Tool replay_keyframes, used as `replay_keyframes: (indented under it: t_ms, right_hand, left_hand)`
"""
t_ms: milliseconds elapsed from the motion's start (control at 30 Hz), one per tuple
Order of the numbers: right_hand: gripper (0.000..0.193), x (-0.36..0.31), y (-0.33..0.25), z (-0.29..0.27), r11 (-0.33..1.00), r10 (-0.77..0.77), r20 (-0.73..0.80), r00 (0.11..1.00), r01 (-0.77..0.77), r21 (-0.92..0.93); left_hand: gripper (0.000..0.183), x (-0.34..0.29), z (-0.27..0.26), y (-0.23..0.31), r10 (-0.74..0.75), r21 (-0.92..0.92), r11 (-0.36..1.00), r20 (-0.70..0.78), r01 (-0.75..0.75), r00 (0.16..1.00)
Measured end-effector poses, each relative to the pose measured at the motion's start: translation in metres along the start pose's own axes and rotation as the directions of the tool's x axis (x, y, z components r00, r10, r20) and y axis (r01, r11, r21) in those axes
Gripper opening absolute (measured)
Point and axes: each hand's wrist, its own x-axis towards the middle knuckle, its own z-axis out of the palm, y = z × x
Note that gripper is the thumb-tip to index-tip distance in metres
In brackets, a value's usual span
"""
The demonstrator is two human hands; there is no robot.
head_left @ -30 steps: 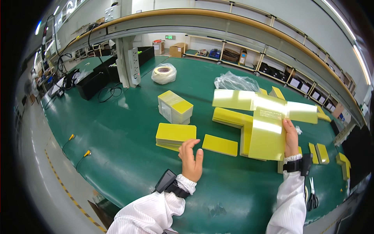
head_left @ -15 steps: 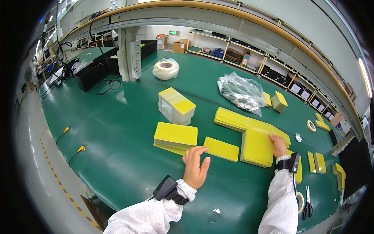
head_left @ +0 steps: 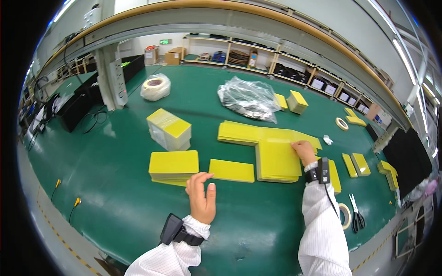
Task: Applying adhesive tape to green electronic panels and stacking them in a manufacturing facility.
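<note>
My left hand is open, thumb apart from its bent fingers. Its fingertips are at the gap between a thick stack of yellow rectangular sheets and a lower yellow stack; whether they touch either cannot be made out. My right hand has its fingers closed at the right edge of a squarish pile of yellow sheets, gripping at the top sheet's edge. Behind that pile lies a long row of yellow sheets, partly covered by it. Another yellow stack shows beside my right wrist.
A plastic-wrapped block of yellow sheets stands at left. Farther back are a bagged tape roll and a crumpled clear bag. Scissors and a tape roll lie at right on the green table.
The view has turned to the right, so the table's things sit farther left in the picture. Both hands keep nearly the same places relative to the yellow stacks.
</note>
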Motion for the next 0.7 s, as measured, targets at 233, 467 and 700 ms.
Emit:
replay_keyframes:
  t_ms: [233,467,700]
  right_hand:
    - [0.051,-0.024,-0.008,0.034,0.769,-0.410,-0.262,0.873,0.177,-0.614]
    - [0.062,-0.087,-0.021,0.041,0.622,-0.480,0.400,0.781,0.624,-0.473]
    - [0.011,-0.120,0.003,0.016,0.412,-0.865,0.175,0.470,0.865,-0.286]
  left_hand:
    - [0.021,0.002,0.002,-0.012,0.014,0.005,1.000,-0.034,-0.013,0.999]
    - [0.010,0.010,0.006,-0.009,0.264,0.045,0.964,-0.052,-0.262,0.963]
    - [0.036,0.010,0.000,0.005,0.429,0.008,0.903,-0.029,-0.429,0.903]
